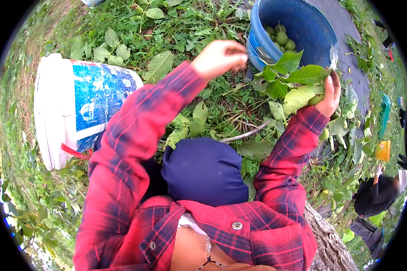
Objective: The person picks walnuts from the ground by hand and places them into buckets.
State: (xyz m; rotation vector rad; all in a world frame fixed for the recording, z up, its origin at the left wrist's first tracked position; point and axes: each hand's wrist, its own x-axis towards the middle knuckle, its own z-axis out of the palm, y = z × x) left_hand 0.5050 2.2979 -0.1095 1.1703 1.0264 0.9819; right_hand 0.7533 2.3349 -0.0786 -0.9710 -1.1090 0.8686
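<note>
My right hand (331, 95) is closed around a leafy green sprig (290, 77), and a round green walnut in its husk (316, 99) shows against the palm. The sprig's broad leaves spread leftward, in front of the near rim of a blue bucket (257, 28). Several green walnuts (281, 38) lie inside that bucket. Just left of the bucket, my left hand (221, 58) hangs in the air with its fingers curled. Motion blurs those fingers, and I cannot tell whether anything is between them.
A white and blue bucket (101, 92) with a red handle grip lies at the left. Leaves and a bare stick (245, 132) litter the grass before my knee (205, 171). Dark ground sheeting (348, 49) runs beyond the blue bucket. Another person (377, 194) is at the far right, near a yellow container (383, 151).
</note>
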